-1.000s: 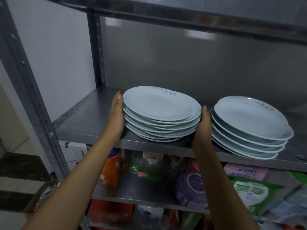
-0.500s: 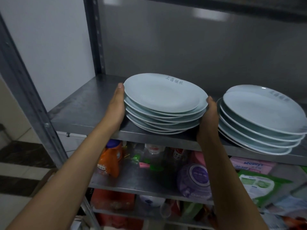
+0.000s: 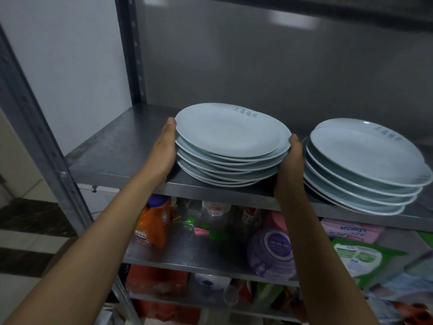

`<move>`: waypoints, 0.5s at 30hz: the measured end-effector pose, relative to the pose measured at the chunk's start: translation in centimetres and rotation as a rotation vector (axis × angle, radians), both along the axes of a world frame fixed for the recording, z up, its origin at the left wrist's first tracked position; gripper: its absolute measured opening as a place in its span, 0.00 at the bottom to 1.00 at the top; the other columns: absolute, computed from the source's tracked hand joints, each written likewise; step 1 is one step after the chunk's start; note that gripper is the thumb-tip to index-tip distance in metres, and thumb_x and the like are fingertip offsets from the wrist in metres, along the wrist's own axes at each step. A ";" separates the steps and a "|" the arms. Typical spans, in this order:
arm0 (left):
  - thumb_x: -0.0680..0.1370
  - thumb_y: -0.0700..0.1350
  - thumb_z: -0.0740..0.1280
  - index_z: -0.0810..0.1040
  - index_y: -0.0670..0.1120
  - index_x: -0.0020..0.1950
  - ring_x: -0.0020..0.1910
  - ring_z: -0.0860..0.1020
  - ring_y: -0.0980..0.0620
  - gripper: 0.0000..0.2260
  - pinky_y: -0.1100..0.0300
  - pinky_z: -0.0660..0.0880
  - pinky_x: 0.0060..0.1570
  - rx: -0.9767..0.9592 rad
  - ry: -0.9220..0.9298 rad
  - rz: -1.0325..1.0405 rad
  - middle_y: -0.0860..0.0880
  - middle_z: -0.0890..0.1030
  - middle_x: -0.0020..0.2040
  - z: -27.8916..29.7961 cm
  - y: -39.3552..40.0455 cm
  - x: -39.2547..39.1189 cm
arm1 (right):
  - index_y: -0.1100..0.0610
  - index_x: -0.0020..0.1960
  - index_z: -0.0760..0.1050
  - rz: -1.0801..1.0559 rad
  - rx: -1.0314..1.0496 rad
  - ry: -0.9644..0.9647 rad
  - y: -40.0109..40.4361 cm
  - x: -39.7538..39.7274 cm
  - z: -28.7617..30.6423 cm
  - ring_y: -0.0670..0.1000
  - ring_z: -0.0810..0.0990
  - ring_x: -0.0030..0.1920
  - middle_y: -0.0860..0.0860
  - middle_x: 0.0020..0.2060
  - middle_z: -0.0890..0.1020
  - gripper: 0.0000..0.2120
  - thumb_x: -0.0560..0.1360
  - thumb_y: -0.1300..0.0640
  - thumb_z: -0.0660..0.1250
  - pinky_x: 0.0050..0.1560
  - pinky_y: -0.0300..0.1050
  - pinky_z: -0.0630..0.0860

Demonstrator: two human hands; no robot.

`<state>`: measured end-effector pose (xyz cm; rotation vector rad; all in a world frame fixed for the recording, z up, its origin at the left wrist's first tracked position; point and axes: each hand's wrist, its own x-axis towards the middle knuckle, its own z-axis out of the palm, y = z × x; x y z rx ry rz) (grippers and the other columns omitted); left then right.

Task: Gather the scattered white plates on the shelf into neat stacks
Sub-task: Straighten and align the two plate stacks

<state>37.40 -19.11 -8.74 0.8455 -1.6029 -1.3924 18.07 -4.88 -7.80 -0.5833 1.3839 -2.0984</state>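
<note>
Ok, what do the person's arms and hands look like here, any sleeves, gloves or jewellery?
Both forearms are bare up to the frame edge, with no sleeves in view. The left hand and right hand wear no gloves, and no rings, watch or bracelets show. A short fingernail is visible on the left hand.

I'm looking at a grey metal shelving rack (image 3: 121, 148) with perforated uprights, one post (image 3: 132, 50) at the back left and another (image 3: 35, 127) nearer me. Behind it runs a dull grey back panel (image 3: 269, 66) with two soft patches of reflected light near the top. A plain white wall (image 3: 70, 55) sits to the left. Low on the left I see a floor of pale tiles crossed by dark stone bands (image 3: 25, 219). The whole room is dim, the light cool and flat.
</note>
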 end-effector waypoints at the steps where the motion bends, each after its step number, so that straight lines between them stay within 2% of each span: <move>1: 0.75 0.72 0.48 0.66 0.54 0.73 0.70 0.66 0.56 0.34 0.53 0.58 0.72 -0.021 0.019 0.025 0.55 0.69 0.72 0.1 0.2 -0.1 | 0.52 0.58 0.80 -0.004 -0.002 -0.007 0.0 0.0 0.0 0.52 0.81 0.55 0.48 0.53 0.84 0.21 0.78 0.43 0.54 0.58 0.52 0.76; 3: 0.81 0.63 0.46 0.57 0.52 0.77 0.73 0.59 0.57 0.27 0.58 0.54 0.71 -0.107 0.031 0.079 0.55 0.61 0.75 0.3 0.9 -0.2 | 0.53 0.58 0.79 -0.024 -0.012 -0.020 0.1 -0.1 0.1 0.53 0.82 0.55 0.50 0.53 0.84 0.22 0.77 0.42 0.55 0.60 0.54 0.75; 5: 0.82 0.60 0.45 0.52 0.53 0.78 0.73 0.56 0.58 0.25 0.60 0.52 0.70 -0.158 0.024 0.090 0.55 0.56 0.77 0.3 1.2 -0.3 | 0.54 0.59 0.78 -0.042 -0.020 -0.009 0.0 -0.3 0.1 0.53 0.81 0.56 0.50 0.54 0.84 0.23 0.77 0.40 0.55 0.61 0.56 0.74; 7: 0.81 0.61 0.46 0.55 0.54 0.77 0.73 0.58 0.59 0.26 0.59 0.52 0.72 -0.171 0.010 0.069 0.55 0.59 0.77 0.2 1.0 -0.3 | 0.53 0.60 0.78 -0.050 -0.017 0.006 -0.1 -0.3 0.1 0.52 0.81 0.56 0.49 0.54 0.84 0.23 0.78 0.40 0.55 0.60 0.53 0.75; 10: 0.79 0.64 0.47 0.60 0.54 0.76 0.73 0.62 0.56 0.27 0.49 0.57 0.74 -0.181 -0.044 0.048 0.54 0.65 0.74 0.1 0.4 -0.3 | 0.52 0.60 0.78 -0.062 -0.009 -0.011 0.0 -0.1 0.1 0.49 0.82 0.54 0.47 0.54 0.84 0.22 0.80 0.41 0.53 0.58 0.49 0.76; 15: 0.82 0.60 0.47 0.59 0.53 0.76 0.73 0.61 0.55 0.24 0.50 0.56 0.74 -0.181 -0.067 0.050 0.53 0.63 0.75 0.2 0.9 -0.2 | 0.50 0.59 0.77 -0.056 0.053 0.024 0.0 0.2 0.0 0.49 0.80 0.55 0.45 0.55 0.82 0.19 0.80 0.41 0.53 0.62 0.51 0.74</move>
